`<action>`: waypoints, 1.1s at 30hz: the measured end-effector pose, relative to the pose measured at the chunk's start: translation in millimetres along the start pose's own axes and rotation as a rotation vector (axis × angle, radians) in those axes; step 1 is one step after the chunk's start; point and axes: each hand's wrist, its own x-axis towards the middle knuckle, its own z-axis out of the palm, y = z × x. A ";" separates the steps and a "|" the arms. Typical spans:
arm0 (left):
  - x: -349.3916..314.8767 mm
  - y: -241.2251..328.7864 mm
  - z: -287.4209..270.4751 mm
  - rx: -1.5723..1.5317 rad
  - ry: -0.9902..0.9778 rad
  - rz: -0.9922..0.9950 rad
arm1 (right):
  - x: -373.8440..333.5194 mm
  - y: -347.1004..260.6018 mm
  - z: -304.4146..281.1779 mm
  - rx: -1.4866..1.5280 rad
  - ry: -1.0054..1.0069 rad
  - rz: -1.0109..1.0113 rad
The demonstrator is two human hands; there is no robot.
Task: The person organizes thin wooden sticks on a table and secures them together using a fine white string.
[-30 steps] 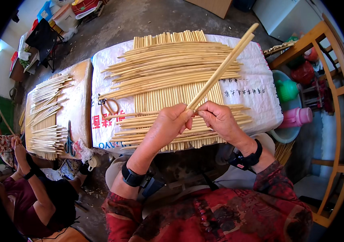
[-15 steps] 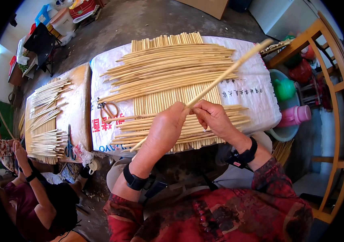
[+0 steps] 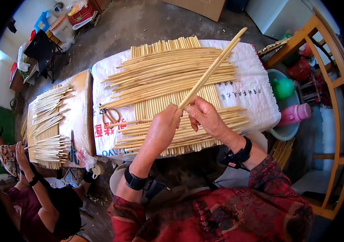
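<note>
The left hand (image 3: 166,125) is closed around the lower end of a few long, straight, pale yellow woody sticks (image 3: 212,68), which slant up and to the right above a broad desk (image 3: 246,58) covered in white printed plastic sheeting. The right hand (image 3: 205,117) is half curled just beside that lower end, thumb near the sticks; whether it grips them I cannot tell. Beneath the raised sticks, a spread of long tan sticks (image 3: 168,70) lies crosswise over a layer of pale yellow rods (image 3: 152,109) set side by side, and a second crosswise group of tan sticks (image 3: 135,131) lies nearer the person. Scissors with brown looped handles (image 3: 111,116) lie near the desk's left side. On a smaller brown-edged desk (image 3: 81,105) to the left are thin whitish sticks (image 3: 51,99) and dark blue scissors (image 3: 72,153).
</note>
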 end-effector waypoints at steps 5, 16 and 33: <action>5.4 -13.0 8.4 0.134 0.066 0.133 | 7.0 9.8 7.3 0.154 0.140 0.104; 11.3 -18.5 12.5 0.255 0.138 0.224 | 16.4 11.0 16.7 0.215 0.162 -0.008; 29.4 -14.2 -6.0 0.580 0.091 0.173 | 54.6 -36.7 -5.8 -1.274 -0.080 -0.775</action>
